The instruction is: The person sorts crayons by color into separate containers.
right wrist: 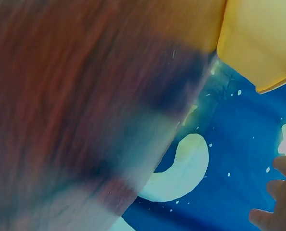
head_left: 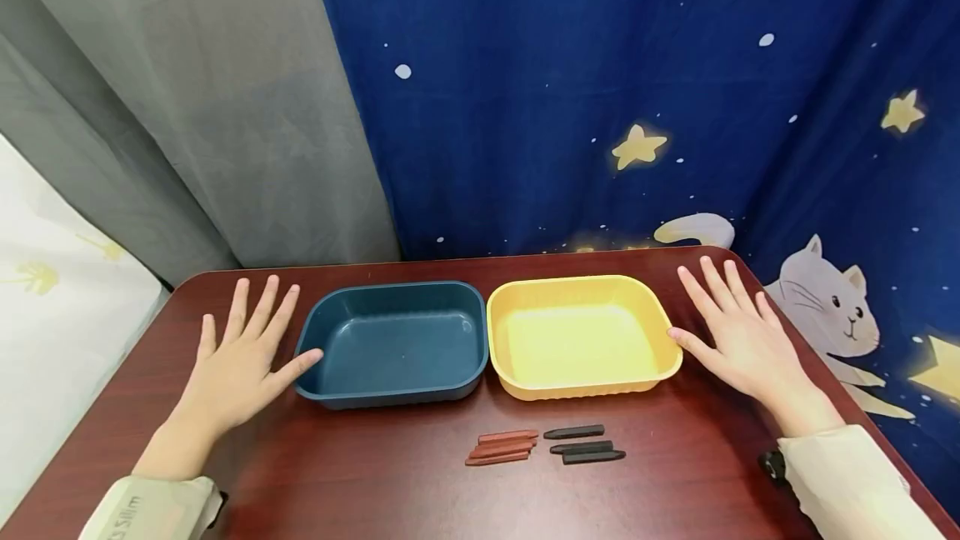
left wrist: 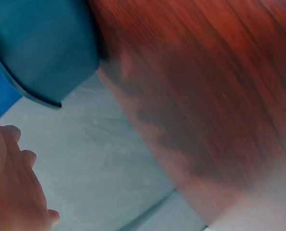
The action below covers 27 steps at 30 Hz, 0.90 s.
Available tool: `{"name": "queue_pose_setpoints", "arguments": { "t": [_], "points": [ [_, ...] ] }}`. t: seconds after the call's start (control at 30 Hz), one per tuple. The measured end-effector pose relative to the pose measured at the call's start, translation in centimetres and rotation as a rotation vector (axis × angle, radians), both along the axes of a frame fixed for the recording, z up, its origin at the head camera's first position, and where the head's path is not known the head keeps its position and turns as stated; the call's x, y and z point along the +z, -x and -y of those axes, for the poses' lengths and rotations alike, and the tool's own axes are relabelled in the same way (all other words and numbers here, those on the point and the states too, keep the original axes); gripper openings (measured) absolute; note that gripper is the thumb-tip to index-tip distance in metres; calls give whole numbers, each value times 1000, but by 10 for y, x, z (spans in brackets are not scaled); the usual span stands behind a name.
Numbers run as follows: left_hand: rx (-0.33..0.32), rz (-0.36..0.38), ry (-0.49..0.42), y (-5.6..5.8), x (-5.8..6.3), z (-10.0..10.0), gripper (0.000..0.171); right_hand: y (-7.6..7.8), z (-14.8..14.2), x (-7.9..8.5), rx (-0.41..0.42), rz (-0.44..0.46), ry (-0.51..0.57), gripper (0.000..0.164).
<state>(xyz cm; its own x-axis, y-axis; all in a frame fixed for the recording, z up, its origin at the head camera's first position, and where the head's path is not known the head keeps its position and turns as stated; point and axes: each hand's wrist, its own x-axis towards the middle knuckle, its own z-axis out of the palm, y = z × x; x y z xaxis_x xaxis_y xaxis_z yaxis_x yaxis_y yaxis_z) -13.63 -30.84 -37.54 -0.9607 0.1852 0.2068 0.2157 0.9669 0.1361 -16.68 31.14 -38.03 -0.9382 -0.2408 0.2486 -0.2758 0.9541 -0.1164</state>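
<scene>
In the head view my left hand (head_left: 234, 377) is spread with straight fingers, left of a dark blue tray (head_left: 401, 397). Its thumb overlaps the tray's left rim; whether it touches cannot be told. On the other side my right hand (head_left: 750, 347), fingers also spread, is beside a yellow tray (head_left: 588, 391), thumb tip at its right rim. Neither hand holds anything. In front of the trays lie several reddish-brown crayons (head_left: 504, 447) and, to their right, three black crayons (head_left: 581, 447). Only part of each hand shows in its wrist view, near the tray on that side.
Both trays stand side by side on a dark red wooden table (head_left: 390, 482). Behind its far edge hang a grey curtain (head_left: 262, 107) and a blue curtain (head_left: 540, 90) with stars and a cat. A white cloth (head_left: 52, 315) hangs at the left.
</scene>
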Motion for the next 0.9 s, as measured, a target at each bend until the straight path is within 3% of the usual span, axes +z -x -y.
{"name": "queue_pose_setpoints", "arguments": {
  "t": [0.3,0.47,0.9],
  "points": [
    [-55,-21,-10,3,-3,-23,93,-2,14,3,31,-36,7,82],
    [-85,-15,-42,0,-4,-30,96,-7,27,3,93,-77,-8,81],
    [-98,145,-112,-3,-10,-36,105,-24,64,3,197,-210,-10,79]
  ]
}}
